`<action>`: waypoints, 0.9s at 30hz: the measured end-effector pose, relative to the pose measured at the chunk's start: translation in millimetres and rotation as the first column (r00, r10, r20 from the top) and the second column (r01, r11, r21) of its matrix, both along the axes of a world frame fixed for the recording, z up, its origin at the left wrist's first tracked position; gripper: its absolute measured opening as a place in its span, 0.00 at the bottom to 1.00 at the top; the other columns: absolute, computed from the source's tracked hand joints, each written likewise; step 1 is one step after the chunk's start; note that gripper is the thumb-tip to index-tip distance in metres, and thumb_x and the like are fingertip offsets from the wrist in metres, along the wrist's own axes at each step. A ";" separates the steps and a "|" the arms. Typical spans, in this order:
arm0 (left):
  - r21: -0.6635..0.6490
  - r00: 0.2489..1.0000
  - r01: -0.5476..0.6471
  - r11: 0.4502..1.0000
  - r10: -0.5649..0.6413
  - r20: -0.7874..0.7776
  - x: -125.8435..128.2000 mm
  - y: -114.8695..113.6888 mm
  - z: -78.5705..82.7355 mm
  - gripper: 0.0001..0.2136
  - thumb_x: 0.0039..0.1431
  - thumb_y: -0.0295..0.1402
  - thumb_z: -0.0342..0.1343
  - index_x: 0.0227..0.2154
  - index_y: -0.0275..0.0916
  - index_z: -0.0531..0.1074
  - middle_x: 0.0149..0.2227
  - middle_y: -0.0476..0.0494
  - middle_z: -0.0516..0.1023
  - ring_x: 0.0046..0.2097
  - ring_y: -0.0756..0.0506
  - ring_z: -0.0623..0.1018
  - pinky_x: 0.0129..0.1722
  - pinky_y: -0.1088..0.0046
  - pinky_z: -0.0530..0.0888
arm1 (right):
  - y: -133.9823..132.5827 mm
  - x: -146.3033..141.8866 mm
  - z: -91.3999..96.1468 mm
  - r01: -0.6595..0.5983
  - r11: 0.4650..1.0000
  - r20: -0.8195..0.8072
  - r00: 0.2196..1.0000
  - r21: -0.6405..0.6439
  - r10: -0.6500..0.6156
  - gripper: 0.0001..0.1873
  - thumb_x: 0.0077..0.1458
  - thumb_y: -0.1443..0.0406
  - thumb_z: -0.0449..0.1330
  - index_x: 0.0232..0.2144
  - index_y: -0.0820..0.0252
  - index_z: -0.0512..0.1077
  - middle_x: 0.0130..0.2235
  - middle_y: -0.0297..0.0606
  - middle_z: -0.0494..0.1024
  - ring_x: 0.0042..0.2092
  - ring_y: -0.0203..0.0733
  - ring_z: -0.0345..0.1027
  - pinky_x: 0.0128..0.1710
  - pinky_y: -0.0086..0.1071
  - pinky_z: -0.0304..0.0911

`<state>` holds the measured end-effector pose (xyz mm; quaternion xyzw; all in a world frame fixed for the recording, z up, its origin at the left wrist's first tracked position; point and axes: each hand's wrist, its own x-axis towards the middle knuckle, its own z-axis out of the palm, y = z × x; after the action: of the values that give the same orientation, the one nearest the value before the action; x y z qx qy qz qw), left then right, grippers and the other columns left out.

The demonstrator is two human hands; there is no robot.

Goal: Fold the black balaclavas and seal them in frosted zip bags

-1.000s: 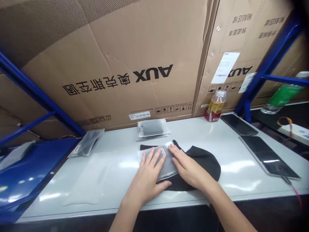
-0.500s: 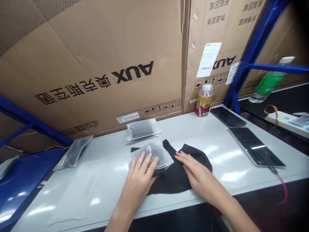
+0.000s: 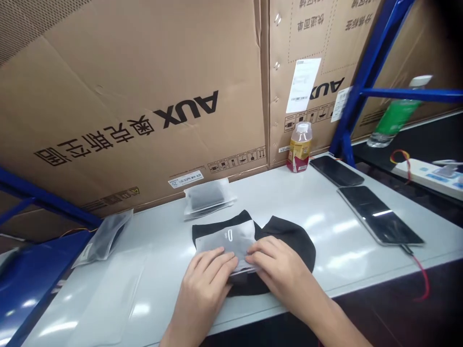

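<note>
A frosted plastic bag [image 3: 217,241] with a white printed mark lies over a black cloth item [image 3: 294,238] at the table's front. My left hand [image 3: 204,286] has its fingers curled over the bag's near edge, thumb underneath. From the other side, my right hand [image 3: 280,267] pinches the bag's near right part, its fingertips close to those of the left. The cloth spreads out flat beneath, with its middle covered by the bag and hands. What kind of garment it is cannot be made out.
Behind stand filled frosted bags [image 3: 207,197], before large cardboard boxes [image 3: 173,58]. Another filled bag [image 3: 108,236] and a flat translucent sheet [image 3: 112,294] lie left. Two phones [image 3: 378,214], one cabled, and a drink bottle [image 3: 300,147] are right. Blue shelf posts [image 3: 376,58] flank the table.
Both hands have come together at the bag's near edge; my right hand moved left from the cloth onto the bag. The bag is turned straighter, and the view has shifted slightly.
</note>
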<state>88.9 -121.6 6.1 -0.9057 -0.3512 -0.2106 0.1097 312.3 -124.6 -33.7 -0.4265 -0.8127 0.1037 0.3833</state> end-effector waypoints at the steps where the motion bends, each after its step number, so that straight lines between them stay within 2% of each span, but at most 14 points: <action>1: -0.022 0.997 -0.039 0.999 0.041 0.060 3.4 -1.7 -2.0 0.16 0.67 0.19 0.47 0.44 0.42 0.76 0.43 0.45 0.86 0.48 0.41 0.83 0.47 0.60 0.80 | 0.7 -0.6 -2.1 -0.012 1.000 -0.021 1.000 -0.019 0.012 0.13 0.65 0.76 0.54 0.40 0.57 0.74 0.42 0.40 0.80 0.42 0.45 0.73 0.40 0.39 0.70; 3: -0.030 0.980 -0.115 0.993 0.119 0.157 9.1 -4.7 -6.8 0.14 0.67 0.18 0.47 0.34 0.42 0.73 0.36 0.47 0.83 0.44 0.42 0.83 0.45 0.61 0.79 | 0.7 0.1 -7.3 -0.021 0.997 -0.074 0.997 -0.071 0.016 0.12 0.65 0.76 0.54 0.36 0.57 0.72 0.39 0.39 0.78 0.40 0.45 0.71 0.38 0.38 0.69; 5: -0.020 0.974 -0.144 0.989 0.145 0.173 13.4 -6.9 -12.2 0.13 0.68 0.20 0.47 0.33 0.41 0.72 0.37 0.46 0.83 0.44 0.41 0.82 0.45 0.60 0.79 | -0.2 2.4 -11.3 -0.014 0.992 -0.116 0.993 -0.122 -0.001 0.12 0.66 0.76 0.53 0.36 0.57 0.71 0.39 0.39 0.78 0.41 0.45 0.71 0.39 0.37 0.69; 6: -0.015 0.980 -0.140 0.990 0.140 0.143 15.0 -7.6 -15.1 0.11 0.69 0.22 0.48 0.35 0.41 0.73 0.40 0.44 0.84 0.46 0.40 0.83 0.46 0.57 0.79 | -0.9 3.7 -12.1 -0.009 0.989 -0.131 0.991 -0.144 -0.010 0.12 0.66 0.76 0.53 0.36 0.57 0.72 0.39 0.38 0.78 0.42 0.45 0.72 0.40 0.37 0.69; 8: 0.002 0.991 -0.133 0.991 0.132 0.034 16.6 -8.0 -21.0 0.09 0.70 0.29 0.51 0.48 0.41 0.75 0.51 0.40 0.84 0.53 0.35 0.82 0.52 0.51 0.78 | -2.4 5.9 -10.7 -0.009 0.984 -0.151 0.988 -0.177 -0.018 0.12 0.66 0.76 0.54 0.39 0.56 0.74 0.42 0.38 0.79 0.44 0.45 0.73 0.43 0.38 0.71; 10: 0.039 0.986 -0.152 0.988 0.154 -0.067 15.5 -6.5 -25.5 0.19 0.70 0.32 0.54 0.61 0.39 0.70 0.60 0.37 0.79 0.60 0.31 0.78 0.57 0.46 0.76 | -4.1 7.0 -5.3 -0.020 0.980 -0.160 0.987 -0.199 -0.012 0.12 0.67 0.74 0.55 0.43 0.55 0.76 0.44 0.38 0.80 0.45 0.44 0.75 0.46 0.39 0.72; 13: 0.086 0.980 -0.141 0.986 0.152 -0.130 7.5 1.4 -20.6 0.29 0.67 0.21 0.46 0.70 0.39 0.61 0.62 0.40 0.78 0.62 0.34 0.78 0.60 0.49 0.76 | -6.5 8.6 5.6 -0.031 0.979 -0.167 0.986 -0.199 -0.003 0.11 0.71 0.67 0.56 0.48 0.52 0.79 0.47 0.37 0.82 0.46 0.44 0.77 0.49 0.38 0.74; 15: 0.107 0.983 -0.108 0.988 0.122 -0.137 -1.9 11.6 -3.8 0.35 0.63 0.16 0.42 0.73 0.41 0.56 0.60 0.43 0.80 0.60 0.37 0.80 0.59 0.54 0.78 | -7.1 12.5 8.8 -0.003 0.984 -0.158 0.987 -0.178 -0.026 0.15 0.72 0.64 0.55 0.55 0.51 0.77 0.53 0.38 0.82 0.52 0.45 0.78 0.54 0.40 0.74; 18: 0.184 0.984 -0.130 0.974 0.150 -0.099 -17.9 37.0 37.5 0.37 0.64 0.17 0.43 0.75 0.43 0.52 0.60 0.42 0.80 0.58 0.38 0.82 0.57 0.57 0.80 | -5.6 24.1 -0.7 0.125 0.978 -0.085 0.986 -0.164 -0.140 0.21 0.72 0.62 0.55 0.64 0.50 0.71 0.61 0.41 0.78 0.61 0.50 0.73 0.60 0.46 0.73; 20: 0.301 0.983 -0.162 0.940 0.181 -0.039 -25.7 62.7 63.7 0.36 0.65 0.18 0.46 0.75 0.45 0.53 0.63 0.42 0.78 0.61 0.37 0.80 0.60 0.55 0.78 | -3.6 32.7 -15.0 0.197 0.966 -0.011 0.979 -0.167 -0.202 0.22 0.71 0.62 0.55 0.64 0.50 0.72 0.63 0.42 0.77 0.64 0.53 0.71 0.61 0.51 0.72; 22: 0.400 0.982 -0.172 0.900 0.188 -0.001 -27.9 94.9 77.0 0.36 0.65 0.18 0.46 0.74 0.48 0.55 0.66 0.43 0.75 0.67 0.35 0.74 0.64 0.50 0.73 | -2.0 38.6 -29.6 0.212 0.964 0.051 0.977 -0.161 -0.206 0.21 0.71 0.63 0.55 0.63 0.52 0.74 0.64 0.42 0.76 0.66 0.55 0.69 0.62 0.54 0.72; 24: 0.375 0.971 -0.200 0.905 0.234 -0.048 -24.0 129.5 71.9 0.34 0.65 0.19 0.46 0.73 0.48 0.58 0.69 0.43 0.71 0.71 0.33 0.68 0.67 0.45 0.66 | -1.4 41.0 -39.3 0.203 0.966 0.095 0.977 -0.159 -0.190 0.21 0.71 0.64 0.54 0.63 0.54 0.74 0.65 0.43 0.75 0.67 0.56 0.67 0.63 0.55 0.70; 26: 0.229 0.935 -0.280 0.932 0.319 -0.154 -16.2 159.0 51.2 0.31 0.67 0.23 0.47 0.72 0.44 0.60 0.71 0.39 0.66 0.72 0.30 0.65 0.68 0.42 0.62 | -2.0 40.8 -42.3 0.202 0.965 0.121 0.976 -0.166 -0.183 0.22 0.72 0.64 0.53 0.64 0.54 0.72 0.66 0.42 0.73 0.68 0.55 0.65 0.64 0.55 0.69; 27: 0.182 0.923 -0.310 0.933 0.341 -0.180 -12.0 169.9 37.8 0.29 0.68 0.25 0.48 0.71 0.41 0.62 0.70 0.35 0.68 0.70 0.29 0.67 0.67 0.42 0.63 | -2.6 40.3 -41.9 0.206 0.964 0.128 0.974 -0.170 -0.185 0.22 0.72 0.64 0.52 0.64 0.54 0.72 0.66 0.41 0.73 0.68 0.55 0.65 0.64 0.55 0.69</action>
<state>76.9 48.3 43.9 -0.8408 -0.4668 -0.1191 0.2472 352.6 -127.2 -75.6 -0.5432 -0.7735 0.1155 0.3053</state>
